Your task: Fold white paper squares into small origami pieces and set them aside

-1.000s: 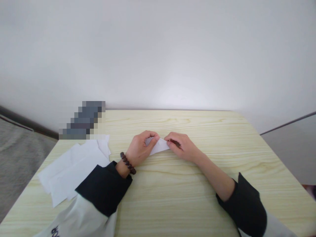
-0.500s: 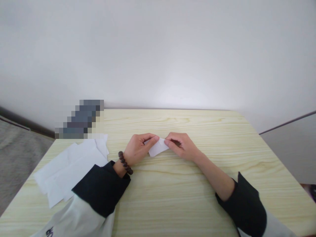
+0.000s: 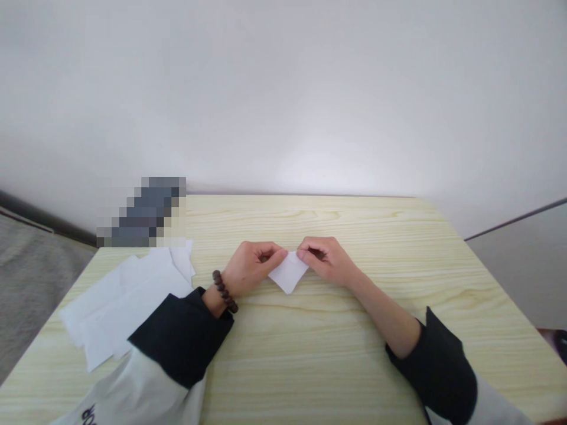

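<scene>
A small folded piece of white paper (image 3: pixel 289 274) lies on the light wooden table (image 3: pixel 310 342), its point toward me. My left hand (image 3: pixel 251 268), with a dark bead bracelet on the wrist, pinches the paper's left upper corner. The right upper corner is pinched by my right hand (image 3: pixel 325 260). Both hands have their fingers curled and rest on the table top, close together near its middle.
Several loose white sheets (image 3: pixel 124 301) lie spread at the table's left side. A blurred-out dark object (image 3: pixel 142 213) sits at the back left corner. A plain white wall stands right behind the table. The floor drops away on both sides.
The paper has gone from a narrow slanted strip to a wider shape with a point toward me. Both hands stayed in place, fingers shifting slightly.
</scene>
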A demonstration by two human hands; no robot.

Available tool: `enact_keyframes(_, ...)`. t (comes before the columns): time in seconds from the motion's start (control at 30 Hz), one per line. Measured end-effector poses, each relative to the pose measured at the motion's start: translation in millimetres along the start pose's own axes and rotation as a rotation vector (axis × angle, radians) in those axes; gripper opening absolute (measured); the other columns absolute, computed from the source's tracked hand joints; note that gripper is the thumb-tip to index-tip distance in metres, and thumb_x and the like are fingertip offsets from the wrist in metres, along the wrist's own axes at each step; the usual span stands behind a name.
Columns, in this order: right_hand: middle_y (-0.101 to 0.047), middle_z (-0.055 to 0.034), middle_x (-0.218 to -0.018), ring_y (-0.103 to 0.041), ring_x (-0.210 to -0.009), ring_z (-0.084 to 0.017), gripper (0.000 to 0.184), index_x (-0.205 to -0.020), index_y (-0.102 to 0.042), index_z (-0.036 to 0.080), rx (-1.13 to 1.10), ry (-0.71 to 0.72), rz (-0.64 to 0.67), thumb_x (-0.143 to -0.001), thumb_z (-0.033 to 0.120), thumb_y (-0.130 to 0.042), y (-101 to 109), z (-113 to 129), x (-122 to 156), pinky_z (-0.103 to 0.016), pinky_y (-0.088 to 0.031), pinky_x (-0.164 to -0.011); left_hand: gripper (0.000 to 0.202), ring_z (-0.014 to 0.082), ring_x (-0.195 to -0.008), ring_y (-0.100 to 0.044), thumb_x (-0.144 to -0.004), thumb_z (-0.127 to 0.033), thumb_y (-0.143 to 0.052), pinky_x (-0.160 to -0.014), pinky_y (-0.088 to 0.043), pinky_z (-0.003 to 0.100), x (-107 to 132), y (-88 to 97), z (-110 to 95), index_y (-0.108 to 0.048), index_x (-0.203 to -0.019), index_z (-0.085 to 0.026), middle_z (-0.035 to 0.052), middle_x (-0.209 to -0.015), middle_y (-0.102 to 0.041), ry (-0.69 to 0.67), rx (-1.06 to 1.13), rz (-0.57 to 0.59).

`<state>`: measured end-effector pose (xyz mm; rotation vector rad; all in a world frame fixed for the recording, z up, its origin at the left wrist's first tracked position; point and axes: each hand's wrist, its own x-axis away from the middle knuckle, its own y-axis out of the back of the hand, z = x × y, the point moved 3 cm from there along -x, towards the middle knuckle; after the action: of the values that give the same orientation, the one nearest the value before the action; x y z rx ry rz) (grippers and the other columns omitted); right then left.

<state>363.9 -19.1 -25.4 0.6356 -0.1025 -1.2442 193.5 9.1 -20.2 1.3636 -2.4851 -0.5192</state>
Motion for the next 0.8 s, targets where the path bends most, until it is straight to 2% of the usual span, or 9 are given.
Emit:
enact_keyframes(0.23, -0.050, 0.0023, -0.062, -0.044, -0.056, -0.010, 0.016, -0.074, -0.056, 0.017, -0.116, -0.066, -0.014, -0.086, 0.022, -0.047, 2.1, -6.5, 0.5, -0.023, -0.033, -0.053, 0.031, 0.0113, -0.056, -0.056, -0.079, -0.040, -0.055, -0.050, -0.042, 0.019, -0.3, 2.9, 1.2, -0.068, -0.070, -0.014, 0.0003, -0.063, -0.067, -0.007, 0.066, -0.029)
enact_keyframes(0.43, -0.050, 0.0019, -0.063, -0.043, -0.056, -0.010, 0.019, -0.073, -0.055, 0.016, -0.093, -0.061, -0.038, -0.087, 0.028, -0.049, 1.4, -6.6, 0.3, -0.022, -0.032, -0.052, 0.029, 0.0123, -0.059, -0.054, -0.077, -0.038, -0.057, -0.054, -0.041, 0.021, 0.5, 0.2, -3.8, -0.070, -0.069, -0.013, 0.0012, -0.063, -0.064, -0.067, -0.042, 0.036)
enact_keyframes(0.53, -0.051, 0.0017, -0.063, -0.043, -0.056, -0.009, 0.020, -0.075, -0.056, 0.017, -0.083, -0.077, -0.043, -0.089, 0.030, -0.049, 0.5, -8.0, 1.0, -0.022, -0.033, -0.051, 0.030, 0.0136, -0.062, -0.057, -0.079, -0.039, -0.056, -0.057, -0.043, 0.022, 0.0, 0.5, -4.6, -0.070, -0.072, -0.014, 0.0021, -0.067, -0.067, -0.068, -0.011, 0.039)
enact_keyframes(0.67, -0.049, 0.0032, -0.062, -0.042, -0.053, -0.009, 0.019, -0.082, -0.055, 0.018, -0.134, -0.111, -0.064, -0.088, 0.035, -0.052, 0.6, -8.5, 1.8, -0.021, -0.032, -0.049, 0.031, 0.0166, -0.070, -0.061, -0.079, -0.042, -0.057, -0.064, -0.048, 0.024, -2.0, 4.8, -2.6, -0.072, -0.079, -0.015, 0.0034, -0.077, -0.071, -0.047, 0.048, -0.056)
enact_keyframes(0.8, -0.053, 0.0034, -0.064, -0.045, -0.054, -0.008, 0.017, -0.082, -0.053, 0.018, -0.182, -0.109, -0.042, -0.085, 0.034, -0.057, -1.3, -8.3, 0.9, -0.020, -0.034, -0.049, 0.033, 0.0170, -0.069, -0.063, -0.076, -0.045, -0.061, -0.065, -0.051, 0.026, -3.5, 7.3, 2.5, -0.070, -0.084, -0.014, 0.0039, -0.076, -0.072, 0.014, 0.134, -0.152)
